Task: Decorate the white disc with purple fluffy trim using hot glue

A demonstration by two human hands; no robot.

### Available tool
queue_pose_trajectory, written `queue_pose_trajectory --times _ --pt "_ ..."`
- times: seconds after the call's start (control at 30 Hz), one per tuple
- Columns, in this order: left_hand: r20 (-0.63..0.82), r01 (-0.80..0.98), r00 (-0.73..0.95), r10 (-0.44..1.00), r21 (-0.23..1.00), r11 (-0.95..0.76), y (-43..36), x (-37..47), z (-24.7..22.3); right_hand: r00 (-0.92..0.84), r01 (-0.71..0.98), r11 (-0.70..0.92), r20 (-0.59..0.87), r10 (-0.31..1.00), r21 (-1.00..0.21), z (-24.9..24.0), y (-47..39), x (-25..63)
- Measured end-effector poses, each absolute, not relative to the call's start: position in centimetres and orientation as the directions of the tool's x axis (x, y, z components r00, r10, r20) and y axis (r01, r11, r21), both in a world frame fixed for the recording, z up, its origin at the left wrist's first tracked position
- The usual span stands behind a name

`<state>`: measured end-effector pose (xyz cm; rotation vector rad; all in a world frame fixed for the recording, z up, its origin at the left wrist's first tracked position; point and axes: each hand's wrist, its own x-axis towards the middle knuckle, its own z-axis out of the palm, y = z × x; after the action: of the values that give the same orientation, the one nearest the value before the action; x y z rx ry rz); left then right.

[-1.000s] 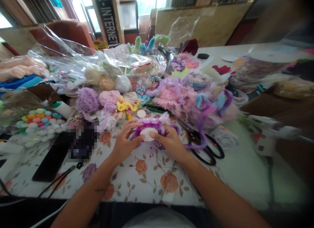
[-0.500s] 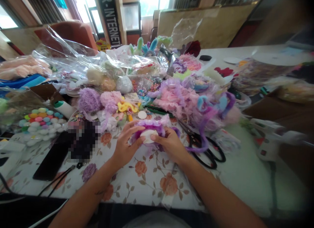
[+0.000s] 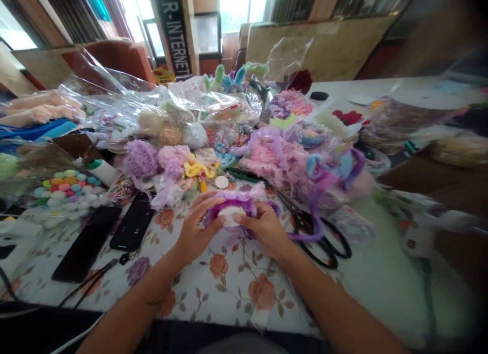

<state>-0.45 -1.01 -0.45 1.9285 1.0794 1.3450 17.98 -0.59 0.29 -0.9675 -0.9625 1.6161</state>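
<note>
Both of my hands hold a fuzzy purple and pink craft piece (image 3: 239,195) over the flowered tablecloth. A white round disc (image 3: 231,216) lies against its near side. My left hand (image 3: 200,223) grips from the left, its thumb pressed on the disc and its fingers round the fluffy edge. From the right, my right hand (image 3: 266,224) pinches the piece, thumb also on the disc; its other fingers are partly hidden. A fuzzy purple strip (image 3: 313,224) curls out to the right, over black-handled scissors (image 3: 324,242).
Two dark phones (image 3: 87,245) lie on the left, near a bag of colourful pom-poms (image 3: 66,189). Fluffy yarn (image 3: 272,153), clear plastic bags (image 3: 114,97) and a small white disc (image 3: 221,182) lie beyond my hands. A white glue gun (image 3: 415,224) stands at right.
The view has shifted slightly, so the table appears a little lower. My hands keep the same hold on the fuzzy piece and disc.
</note>
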Motion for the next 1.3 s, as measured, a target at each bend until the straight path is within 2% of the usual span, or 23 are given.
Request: queue_pose_trajectory --times 0.17,0.5,0.77,0.83,0.93,1.0,1.07,1.2,1.3 --pt "0.497 0.344 0.262 0.827 0.753 -0.561 -0.8 -0.6 -0.4 -0.201 -0.267 -0.196 -0.144 0.969 -0.944 0.0 -0.6 18.1" --pt "0.519 0.416 0.271 0.811 0.696 -0.585 -0.7 -0.9 -0.4 -0.196 -0.218 -0.18 -0.137 0.971 -0.959 0.1 -0.6 18.3" --pt "0.534 0.357 0.265 0.803 0.719 -0.596 -0.6 -0.7 -0.2 -0.169 -0.155 -0.136 -0.11 0.98 -0.978 0.4 -0.6 18.3" --pt "0.517 0.342 0.236 0.823 0.748 -0.568 -0.7 -0.6 -0.3 -0.14 -0.069 -0.09 -0.08 0.987 -0.994 0.6 -0.6 18.3" --pt "0.478 0.367 0.22 0.85 0.767 -0.526 -0.8 -0.6 -0.6 -0.049 0.197 0.018 0.008 0.999 -0.98 0.9 -0.6 18.2" --pt "0.474 0.409 0.218 0.853 0.75 -0.521 -0.9 -0.5 -0.7 -0.008 0.36 0.087 0.091 0.996 -0.929 0.8 -0.6 18.1" --pt "0.523 0.457 0.197 0.83 0.7 -0.549 -1.0 -0.4 -0.6 -0.012 0.43 0.146 0.156 0.988 -0.891 0.8 -0.6 18.1" --pt "0.703 0.518 0.131 0.699 0.553 -0.653 -1.2 -0.1 -0.1 -0.033 0.394 0.185 0.187 0.982 -0.9 0.9 -0.6 18.3" --pt "0.676 0.512 0.118 0.728 0.586 -0.628 -1.3 0.0 0.4 -0.067 0.326 0.192 0.18 0.981 -0.926 0.9 -0.6 18.4"
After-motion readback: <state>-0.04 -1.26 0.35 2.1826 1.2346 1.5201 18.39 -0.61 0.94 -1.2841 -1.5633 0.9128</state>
